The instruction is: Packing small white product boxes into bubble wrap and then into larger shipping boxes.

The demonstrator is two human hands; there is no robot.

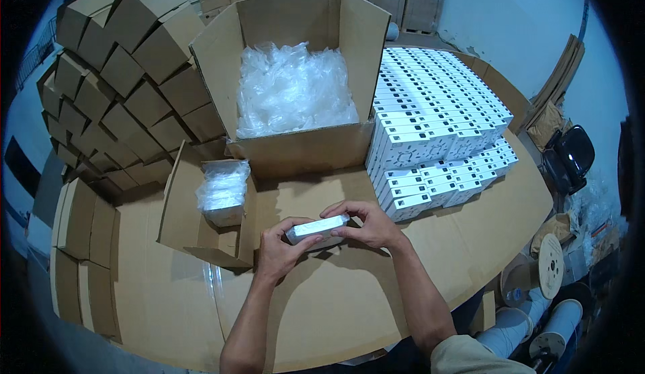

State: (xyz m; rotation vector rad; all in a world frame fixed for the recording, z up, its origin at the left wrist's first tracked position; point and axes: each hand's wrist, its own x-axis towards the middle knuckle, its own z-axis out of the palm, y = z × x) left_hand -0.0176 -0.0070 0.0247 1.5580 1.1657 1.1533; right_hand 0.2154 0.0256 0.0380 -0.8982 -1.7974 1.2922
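Note:
Between my two hands, above the cardboard-covered table, is a flat white box (317, 228) that looks wrapped in clear plastic. My left hand (279, 247) grips its left end, thumb along the near side. The right hand (366, 225) pinches the other end. Just left of my hands stands an open small carton (176, 202) with several plastic-wrapped white boxes (225, 184) standing in a row at its far end. Behind it, a large open carton (302, 149) is heaped with clear plastic bags (292, 92).
Tall stacks of white boxes (410, 142) fill the table's right rear. Brown cartons (141, 92) are piled high at the left, with more cartons (84, 239) along the left edge. Beyond the table's right side are a black chair (570, 159) and cable spools (551, 266).

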